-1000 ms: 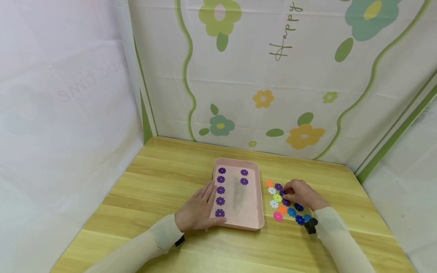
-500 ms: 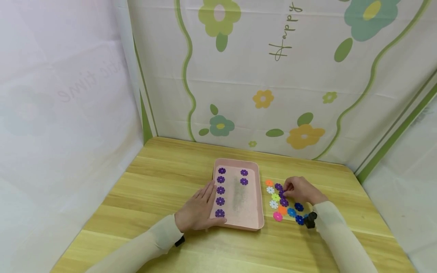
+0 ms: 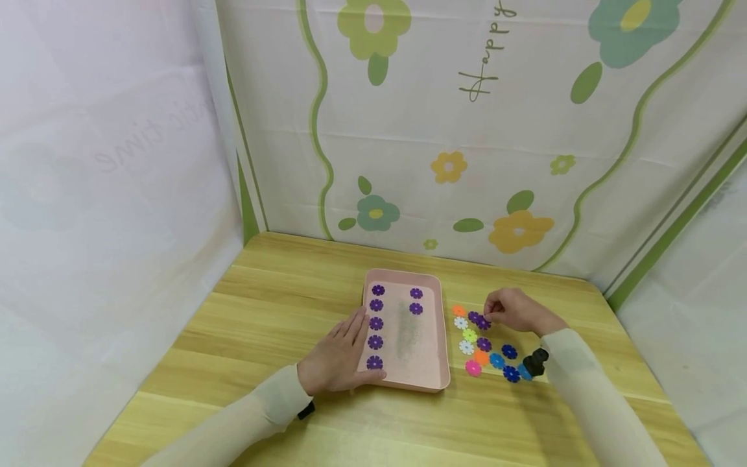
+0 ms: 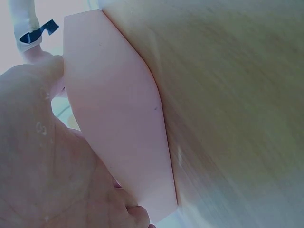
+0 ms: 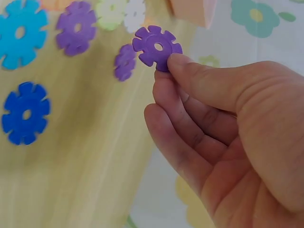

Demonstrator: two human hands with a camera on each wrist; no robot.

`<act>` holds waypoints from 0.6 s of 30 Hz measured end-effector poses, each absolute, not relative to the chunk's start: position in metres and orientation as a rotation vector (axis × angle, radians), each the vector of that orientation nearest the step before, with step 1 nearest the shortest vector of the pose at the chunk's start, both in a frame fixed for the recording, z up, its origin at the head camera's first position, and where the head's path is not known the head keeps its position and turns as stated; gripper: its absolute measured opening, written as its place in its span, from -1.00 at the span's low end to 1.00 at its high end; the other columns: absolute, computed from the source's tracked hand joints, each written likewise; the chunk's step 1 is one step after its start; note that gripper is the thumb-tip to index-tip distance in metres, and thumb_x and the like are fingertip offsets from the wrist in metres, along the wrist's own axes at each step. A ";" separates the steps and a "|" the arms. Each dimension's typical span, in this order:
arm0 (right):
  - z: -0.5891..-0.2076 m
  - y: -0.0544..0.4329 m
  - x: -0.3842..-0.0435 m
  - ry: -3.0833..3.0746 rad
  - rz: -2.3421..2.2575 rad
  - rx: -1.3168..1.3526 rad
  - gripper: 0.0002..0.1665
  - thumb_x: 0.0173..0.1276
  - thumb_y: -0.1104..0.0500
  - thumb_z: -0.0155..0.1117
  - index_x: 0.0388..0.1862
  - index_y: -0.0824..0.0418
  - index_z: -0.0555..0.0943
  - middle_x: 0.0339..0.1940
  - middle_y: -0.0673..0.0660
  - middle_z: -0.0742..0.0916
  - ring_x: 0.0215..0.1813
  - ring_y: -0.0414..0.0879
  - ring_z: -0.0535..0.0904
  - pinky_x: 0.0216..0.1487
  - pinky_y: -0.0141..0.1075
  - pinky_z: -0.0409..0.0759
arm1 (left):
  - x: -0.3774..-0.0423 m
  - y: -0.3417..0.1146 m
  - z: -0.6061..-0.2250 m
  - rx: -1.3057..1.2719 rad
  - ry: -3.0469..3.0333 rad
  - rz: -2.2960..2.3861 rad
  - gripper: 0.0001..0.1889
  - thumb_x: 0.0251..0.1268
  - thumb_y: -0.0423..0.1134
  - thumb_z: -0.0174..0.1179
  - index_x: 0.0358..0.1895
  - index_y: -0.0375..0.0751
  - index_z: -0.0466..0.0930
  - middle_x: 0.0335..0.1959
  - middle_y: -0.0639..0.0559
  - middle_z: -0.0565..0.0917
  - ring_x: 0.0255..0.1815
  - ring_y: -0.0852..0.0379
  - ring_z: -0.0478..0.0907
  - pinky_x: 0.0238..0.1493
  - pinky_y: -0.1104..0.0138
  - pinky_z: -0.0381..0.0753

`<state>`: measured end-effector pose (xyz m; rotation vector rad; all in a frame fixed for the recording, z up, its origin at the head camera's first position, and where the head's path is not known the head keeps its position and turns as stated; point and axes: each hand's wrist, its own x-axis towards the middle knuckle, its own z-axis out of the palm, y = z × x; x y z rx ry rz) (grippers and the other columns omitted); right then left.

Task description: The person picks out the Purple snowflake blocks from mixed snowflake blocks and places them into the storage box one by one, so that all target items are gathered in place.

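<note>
My right hand [image 3: 521,310] is raised a little over the table, right of the pink tray. Between thumb and forefinger it pinches a purple snowflake disc [image 5: 157,46], a round notched plastic piece with a hole in its centre. My left hand [image 3: 338,357] rests on the left side of the pink tray [image 3: 428,381], fingers straight along the rim, thumb over the near corner. In the left wrist view the palm lies by the tray's outer wall [image 4: 118,104]. Inside, a column of purple discs [image 3: 376,323] runs down the left, and two more purple discs [image 3: 416,309] lie at the upper right.
Right of the tray lie several loose discs: an orange disc [image 3: 459,311], a white disc [image 3: 466,347], a yellow-green disc [image 3: 469,335], a pink disc [image 3: 473,368] and a dark blue disc [image 5: 26,114] among them. A printed curtain [image 3: 408,130] stands behind the wooden table [image 3: 280,292].
My right hand has picked up a purple disc from the loose pieces and lifted it slightly, up and away. The left hand has stayed on the tray.
</note>
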<state>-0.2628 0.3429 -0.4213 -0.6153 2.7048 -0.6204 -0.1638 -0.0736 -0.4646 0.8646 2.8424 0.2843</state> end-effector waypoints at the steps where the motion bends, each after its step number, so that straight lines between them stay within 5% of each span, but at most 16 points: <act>1: -0.418 0.340 -0.263 2.700 -0.618 -0.624 -0.88 0.51 0.34 0.30 -0.27 0.22 0.71 -0.32 0.06 0.78 -0.30 -0.09 0.64 -0.29 -0.34 0.63 | -0.164 -0.074 -0.464 0.864 2.841 0.287 0.17 0.45 0.53 -0.06 0.69 -0.45 -0.06 0.76 -0.36 -0.10 0.78 -0.27 -0.07 0.72 -0.05 0.17; 18: -0.390 0.266 -0.273 2.639 -0.432 -0.855 -0.87 0.52 0.26 0.36 -0.30 0.14 0.71 -0.34 0.12 0.79 -0.43 -0.24 0.54 -0.28 -0.37 0.63 | -0.165 -0.073 -0.464 0.859 2.826 0.274 0.18 0.45 0.54 -0.08 0.69 -0.45 -0.09 0.76 -0.35 -0.13 0.79 -0.27 -0.09 0.73 -0.05 0.14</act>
